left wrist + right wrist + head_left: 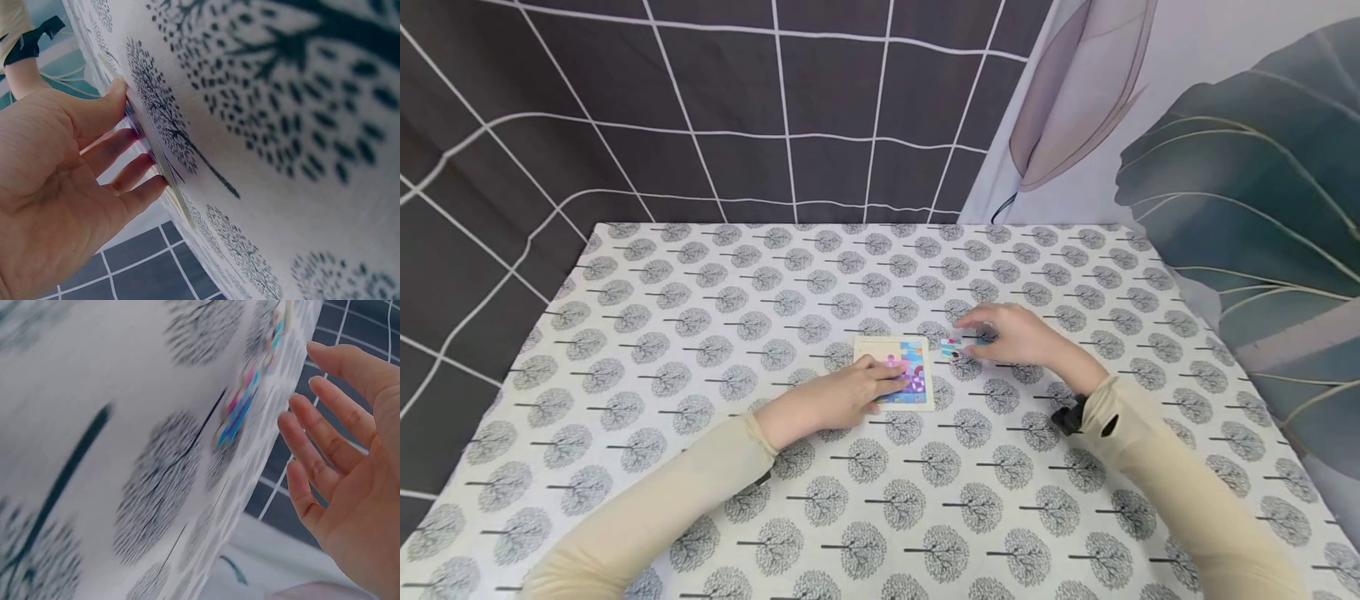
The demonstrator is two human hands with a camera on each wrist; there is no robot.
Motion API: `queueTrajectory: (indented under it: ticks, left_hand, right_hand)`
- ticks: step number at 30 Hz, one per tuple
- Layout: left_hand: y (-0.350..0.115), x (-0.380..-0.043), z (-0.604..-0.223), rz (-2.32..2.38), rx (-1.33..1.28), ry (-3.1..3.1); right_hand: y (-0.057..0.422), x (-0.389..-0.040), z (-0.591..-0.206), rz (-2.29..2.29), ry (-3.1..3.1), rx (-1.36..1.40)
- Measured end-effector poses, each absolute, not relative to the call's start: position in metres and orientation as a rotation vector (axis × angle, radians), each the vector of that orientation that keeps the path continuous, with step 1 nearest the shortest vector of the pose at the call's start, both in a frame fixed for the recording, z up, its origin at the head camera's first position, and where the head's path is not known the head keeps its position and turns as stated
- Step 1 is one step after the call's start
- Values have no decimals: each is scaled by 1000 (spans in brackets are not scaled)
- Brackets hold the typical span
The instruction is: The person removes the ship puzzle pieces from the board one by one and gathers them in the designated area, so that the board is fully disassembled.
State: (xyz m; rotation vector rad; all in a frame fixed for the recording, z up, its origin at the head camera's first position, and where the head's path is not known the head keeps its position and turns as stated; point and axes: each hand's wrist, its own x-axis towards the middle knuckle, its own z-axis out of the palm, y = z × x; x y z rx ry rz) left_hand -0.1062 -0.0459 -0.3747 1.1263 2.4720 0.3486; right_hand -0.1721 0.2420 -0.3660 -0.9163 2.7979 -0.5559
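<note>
A small jigsaw puzzle tray [930, 383] with a pale frame lies flat on the table. Colourful pieces fill its right and lower parts, while the upper left shows bare pale backing. My left hand [850, 392] rests on the tray, its fingertips touching the picture; the left wrist view shows the thumb and fingers against the tray [183, 206] nearly edge-on. Right of the tray, loose puzzle pieces [950, 348] lie on the cloth. My right hand [1013, 333] hovers beside them with thumb and fingers apart. In the right wrist view, that hand [350, 456] appears clear of the blurred pieces [236, 415].
A white tablecloth [865, 500] with grey tree prints covers the table. Behind it hangs a dark curtain [722, 92] with white grid lines. A pale curtain with large leaf prints [1247, 192] is at the right, with a thin black cord [1002, 207] near the back edge.
</note>
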Motion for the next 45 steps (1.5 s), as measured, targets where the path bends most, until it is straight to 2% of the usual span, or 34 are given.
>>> queueTrajectory:
  ticks: [18, 30, 45]
  left_hand:
    - [-48, -108, -374, 365, 1153, 2464]
    - [-47, -105, -373, 352, 1133, 2479]
    - [-47, -107, -372, 337, 1146, 2473]
  right_hand:
    - [180, -178, -365, -520, 2666, -1120]
    - [167, -179, -372, -473, 2599, -1157]
    - [163, -183, -374, -546, 2552, -1049]
